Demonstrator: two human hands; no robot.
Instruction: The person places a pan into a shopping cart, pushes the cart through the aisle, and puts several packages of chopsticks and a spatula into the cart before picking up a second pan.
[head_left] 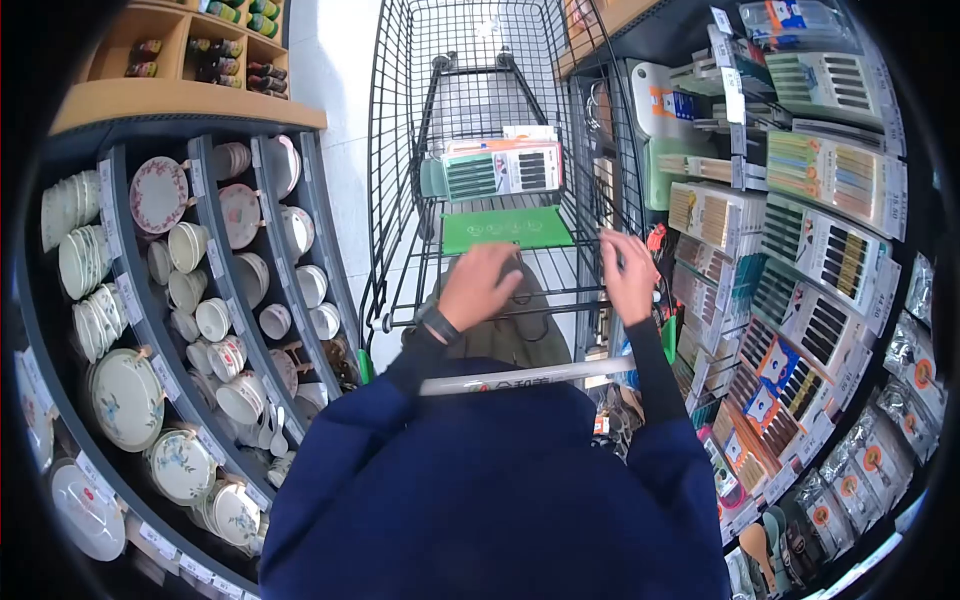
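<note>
A black wire shopping cart (400,130) stands in front of me, its pale handle bar (530,376) close against my body. My left hand (483,292), with a dark band at the wrist, hovers over the near end of the cart, fingers loosely extended and holding nothing. To its right, my right hand (628,276) is raised by the cart's right side wire, fingers slightly apart and nothing in them. Just beyond both hands is a green panel (507,229) on the cart. Farther in lie several boxed chopstick packs (500,172).
Shelves on the left hold bowls (240,398) and plates (128,400). The right shelves carry chopstick packs (835,255), a cutting board (660,100), bagged goods (850,490) and spoons (757,550). Bottles (215,60) sit in wooden compartments at upper left. Pale floor tiles (340,130) show beside the cart.
</note>
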